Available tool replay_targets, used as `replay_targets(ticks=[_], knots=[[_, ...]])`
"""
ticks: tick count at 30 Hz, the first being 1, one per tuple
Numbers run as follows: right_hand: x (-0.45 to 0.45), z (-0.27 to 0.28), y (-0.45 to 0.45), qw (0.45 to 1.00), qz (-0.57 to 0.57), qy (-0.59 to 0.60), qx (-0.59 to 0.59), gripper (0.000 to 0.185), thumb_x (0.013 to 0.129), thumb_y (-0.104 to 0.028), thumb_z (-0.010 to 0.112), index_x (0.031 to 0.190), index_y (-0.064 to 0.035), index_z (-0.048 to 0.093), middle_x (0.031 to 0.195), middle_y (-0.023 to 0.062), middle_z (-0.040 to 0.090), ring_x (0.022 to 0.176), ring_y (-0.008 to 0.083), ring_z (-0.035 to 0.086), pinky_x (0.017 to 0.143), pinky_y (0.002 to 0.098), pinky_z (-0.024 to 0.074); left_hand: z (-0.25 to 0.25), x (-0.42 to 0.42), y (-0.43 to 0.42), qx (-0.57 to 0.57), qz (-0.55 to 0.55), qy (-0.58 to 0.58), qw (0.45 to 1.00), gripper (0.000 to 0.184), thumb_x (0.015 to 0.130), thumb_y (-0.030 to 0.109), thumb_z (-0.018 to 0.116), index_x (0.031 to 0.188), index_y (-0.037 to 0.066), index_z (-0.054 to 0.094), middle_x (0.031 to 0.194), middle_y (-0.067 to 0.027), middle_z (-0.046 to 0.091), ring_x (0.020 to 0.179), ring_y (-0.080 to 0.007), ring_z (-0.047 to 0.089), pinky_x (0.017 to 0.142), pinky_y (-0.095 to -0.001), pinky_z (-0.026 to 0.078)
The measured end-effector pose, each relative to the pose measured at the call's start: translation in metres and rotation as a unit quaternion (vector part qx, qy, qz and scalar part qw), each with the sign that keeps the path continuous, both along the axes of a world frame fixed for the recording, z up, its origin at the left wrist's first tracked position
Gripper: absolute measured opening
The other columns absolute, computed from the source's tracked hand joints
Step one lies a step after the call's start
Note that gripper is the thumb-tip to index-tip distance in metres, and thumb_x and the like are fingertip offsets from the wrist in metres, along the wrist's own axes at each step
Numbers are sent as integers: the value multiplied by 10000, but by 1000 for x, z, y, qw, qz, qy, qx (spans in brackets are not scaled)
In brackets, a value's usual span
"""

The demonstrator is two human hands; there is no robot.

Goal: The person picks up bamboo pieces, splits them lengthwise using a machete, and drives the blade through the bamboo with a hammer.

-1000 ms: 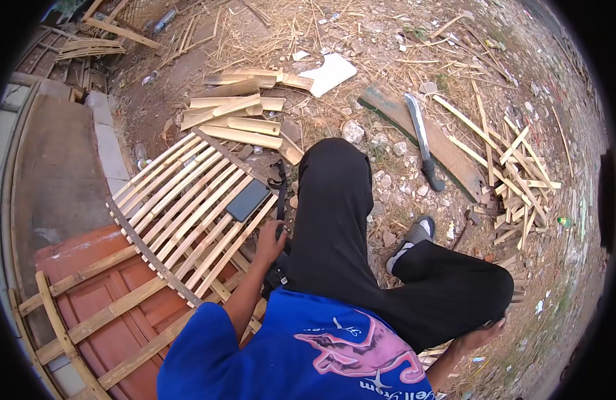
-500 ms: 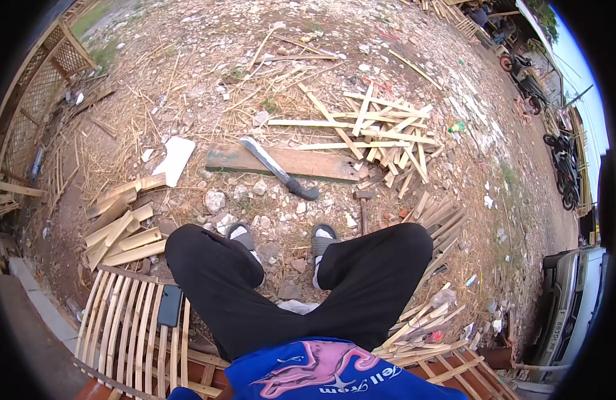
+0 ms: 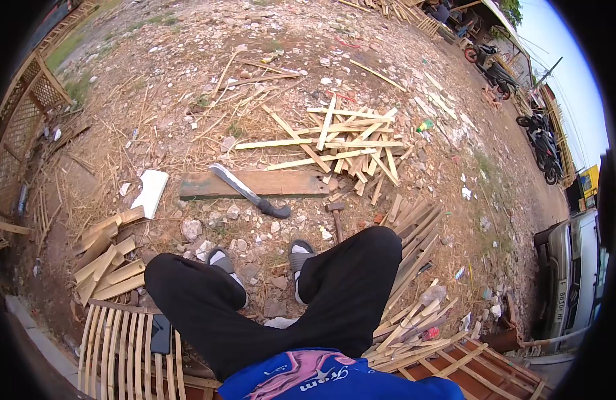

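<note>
Neither of my hands shows in the head view. My knees in black trousers (image 3: 341, 293) are spread apart, above grey sandals (image 3: 299, 255). Beyond my feet a long curved blade with a black handle (image 3: 245, 190) rests across a wooden plank (image 3: 295, 184). A hammer (image 3: 336, 217) lies on the ground to the right of the blade. At the lower left a black phone (image 3: 161, 335) lies on a slatted bamboo frame (image 3: 115, 343).
Loose bamboo strips (image 3: 361, 143) are heaped past the plank. Split bamboo pieces (image 3: 111, 263) and a white sheet (image 3: 150, 192) lie left. More strips (image 3: 415, 247) lie by my right knee. A parked vehicle (image 3: 575, 267) and motorcycles (image 3: 541, 143) stand at the right.
The view has swung right and up from the slatted frame. My left hand near the phone and my right hand by my knee have gone out of view. My legs now show side by side.
</note>
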State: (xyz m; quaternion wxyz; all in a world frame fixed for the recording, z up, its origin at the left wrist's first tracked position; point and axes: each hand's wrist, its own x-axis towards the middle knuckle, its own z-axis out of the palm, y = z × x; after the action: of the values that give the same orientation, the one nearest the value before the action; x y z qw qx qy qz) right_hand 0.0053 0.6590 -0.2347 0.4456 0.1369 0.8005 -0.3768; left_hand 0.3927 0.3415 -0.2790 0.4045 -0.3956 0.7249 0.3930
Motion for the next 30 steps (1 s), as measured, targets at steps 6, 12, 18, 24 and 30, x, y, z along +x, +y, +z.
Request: replay_targets(ticks=[6,12,18,24,30], knots=[[4,-5,3,1000,3,-5,0,389,887,-176,570,1218,28,559,1169,265,609,1116,358,595,925,376,470,2,6,-6,1,-25,-23,999,291,877,242,562,1078,77,693,1075,-179,681,1052,-342,630,904,-450,496],[7,-7,5,1000,13,-12,4,386,874,-162,580,1208,29,565,1159,274,612,1116,362,597,920,373,471,4,14,-4,6,-40,-44,998,294,876,252,560,1069,81,701,1075,-177,685,1053,-339,634,903,-451,500],[10,-6,17,999,17,-25,16,383,861,-149,590,1199,30,571,1150,282,616,1116,367,600,916,370,472,5,24,5,17,-66,-69,995,297,876,262,558,1060,84,710,1075,-175,689,1053,-336,638,902,-451,504],[17,3,44,997,44,-53,32,380,848,-135,601,1190,31,577,1141,290,619,1116,371,602,911,367,473,13,51,25,34,-117,-99,988,301,875,272,557,1051,88,719,1075,-174,693,1054,-332,642,901,-452,508],[-90,90,21,919,304,244,-60,385,871,-127,602,1210,50,554,1183,276,615,1095,356,617,912,378,473,-10,83,75,-19,-169,-73,983,282,863,301,560,986,143,758,1061,-137,716,1071,-309,654,909,-451,517]])
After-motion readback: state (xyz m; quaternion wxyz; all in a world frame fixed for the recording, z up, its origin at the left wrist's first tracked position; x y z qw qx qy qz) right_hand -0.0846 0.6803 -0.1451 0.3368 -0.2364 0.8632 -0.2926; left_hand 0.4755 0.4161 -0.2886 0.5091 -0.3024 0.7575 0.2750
